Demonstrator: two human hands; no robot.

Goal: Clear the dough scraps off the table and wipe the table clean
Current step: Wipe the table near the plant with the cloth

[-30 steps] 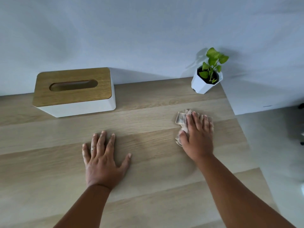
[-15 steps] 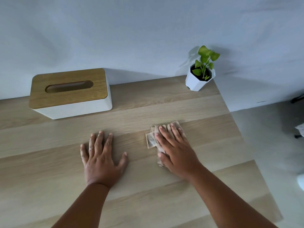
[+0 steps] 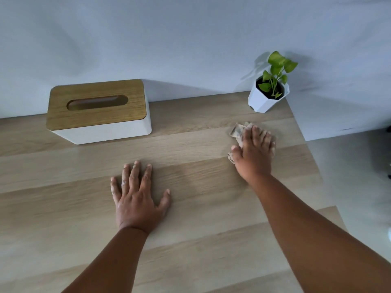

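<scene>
The right hand [image 3: 255, 154] presses a crumpled cloth [image 3: 238, 130] flat-fingered onto the wooden table [image 3: 190, 149] at two o'clock, near the potted plant [image 3: 268, 92]. The left hand [image 3: 137, 197] rests open, fingers spread, at centre.

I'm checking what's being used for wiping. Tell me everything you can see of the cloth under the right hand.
The cloth is a small, crumpled beige-tan piece with faint darker markings, looking like soft fabric or paper. It lies flat on the wooden table near the far right corner, in front of the potted plant and apart from it. The right hand presses on it with straight fingers and covers most of it; only wrinkled edges show past the fingertips and beside the thumb.
</scene>
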